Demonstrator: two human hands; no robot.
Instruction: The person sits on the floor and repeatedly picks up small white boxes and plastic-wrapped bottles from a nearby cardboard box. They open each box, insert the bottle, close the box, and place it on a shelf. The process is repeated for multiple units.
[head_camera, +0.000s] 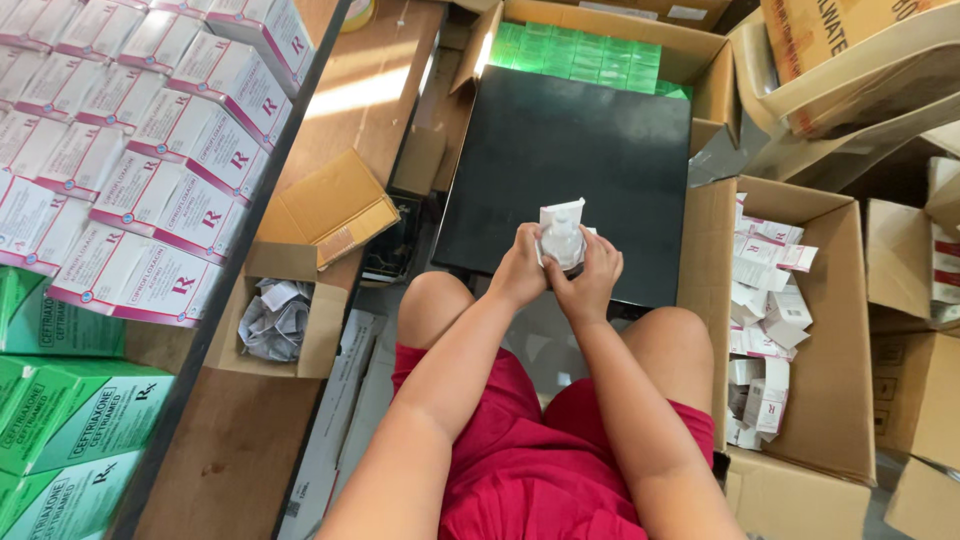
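White packet (561, 232) pinched between both hands' fingers (603, 252) — upright.

A dark flat board (565, 180) lies across the middle of the frame, resting on an open cardboard box of green packets (590, 55) at the top. On the left of the frame a brown wooden bench (250, 440) carries a small open carton of crumpled paper (275, 320) and a flat tan box (330, 205), with a stripe of sunlight (365, 90) falling across it near the top. Stacked white-and-pink boxes (150, 150) and green boxes (70, 420) fill the far left. Open cardboard cartons (830, 340) crowd the right side
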